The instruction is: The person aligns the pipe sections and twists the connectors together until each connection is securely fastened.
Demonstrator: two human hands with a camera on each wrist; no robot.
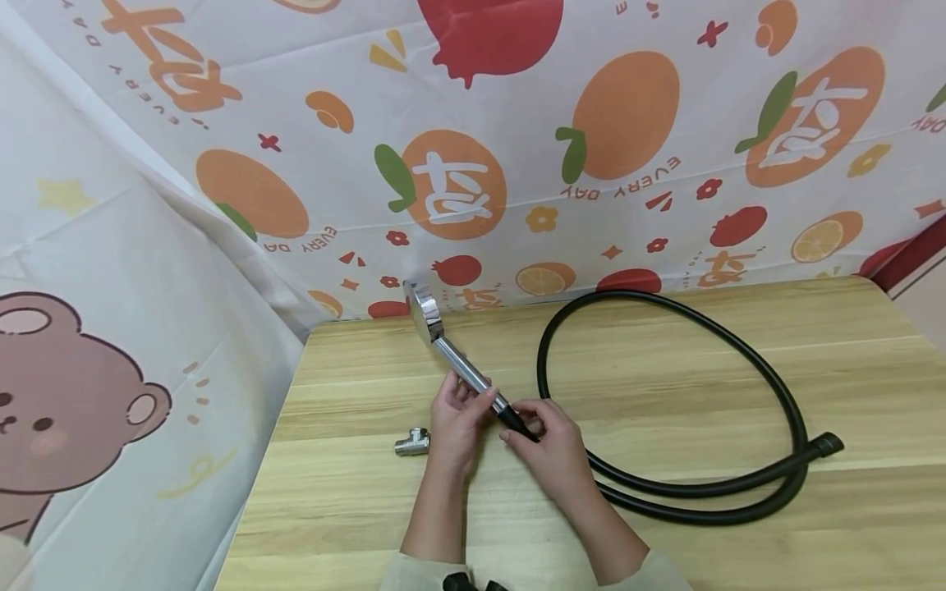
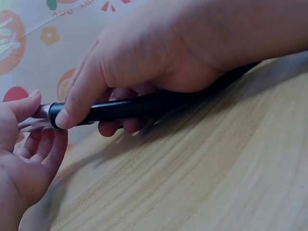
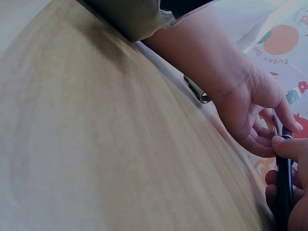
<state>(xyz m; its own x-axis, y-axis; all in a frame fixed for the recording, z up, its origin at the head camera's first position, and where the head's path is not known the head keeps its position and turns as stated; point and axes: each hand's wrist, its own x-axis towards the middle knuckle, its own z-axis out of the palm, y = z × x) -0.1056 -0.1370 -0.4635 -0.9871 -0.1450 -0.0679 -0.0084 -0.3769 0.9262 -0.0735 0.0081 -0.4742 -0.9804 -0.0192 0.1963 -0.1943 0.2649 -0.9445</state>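
A chrome hand shower [image 1: 460, 363] slants over the table, its round head pointing up and left. My left hand [image 1: 454, 431] holds its handle near the lower end, thumb on top. My right hand [image 1: 553, 453] grips the black end of the shower hose [image 1: 769, 382], where it meets the handle. In the left wrist view, the black hose [image 2: 137, 107] runs under the right palm, and its end sits against the metal handle. Fingers hide part of the joint, so how far the two are engaged I cannot tell.
A small chrome tee fitting [image 1: 411, 443] lies left of my left wrist. The hose loops widely across the right side of the wooden table [image 1: 340, 509], its free end [image 1: 828, 445] lying over the loop. A fruit-print cloth [image 1: 532, 197] hangs behind the table.
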